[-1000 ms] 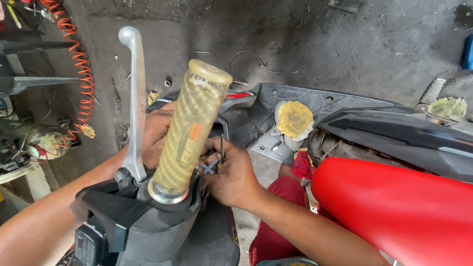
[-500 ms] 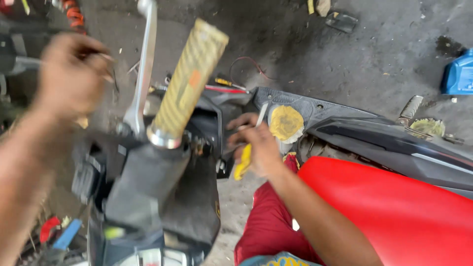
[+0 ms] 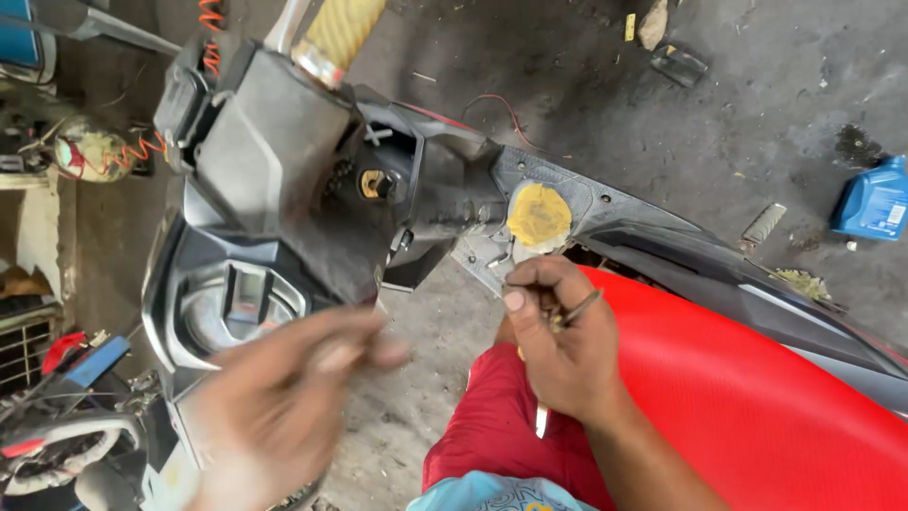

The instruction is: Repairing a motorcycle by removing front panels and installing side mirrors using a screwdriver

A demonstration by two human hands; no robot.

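Observation:
My right hand (image 3: 560,343) is closed around a slim tool with a yellow handle; a metal tip shows by my fingers and the handle end pokes out below my wrist. It hovers over the red scooter seat (image 3: 757,397), just below a yellow round cap (image 3: 538,215) on the grey body panel. My left hand (image 3: 284,397) is blurred in front of the black handlebar cover (image 3: 274,161), fingers loosely curled, holding nothing I can make out. The yellow patterned grip (image 3: 339,30) and silver brake lever (image 3: 284,24) stick out at the top.
A blue oil bottle (image 3: 872,197) lies on the concrete floor at right, near small debris. An orange coiled hose (image 3: 132,151) and assorted parts sit at left. Red and blue tools (image 3: 80,355) lie at lower left. My red shorts (image 3: 492,426) show below.
My view has dropped toward the dash and seat. My left hand came off the lever area and swung down in front of the dash. My right hand drew back from the handlebar, still holding the tool.

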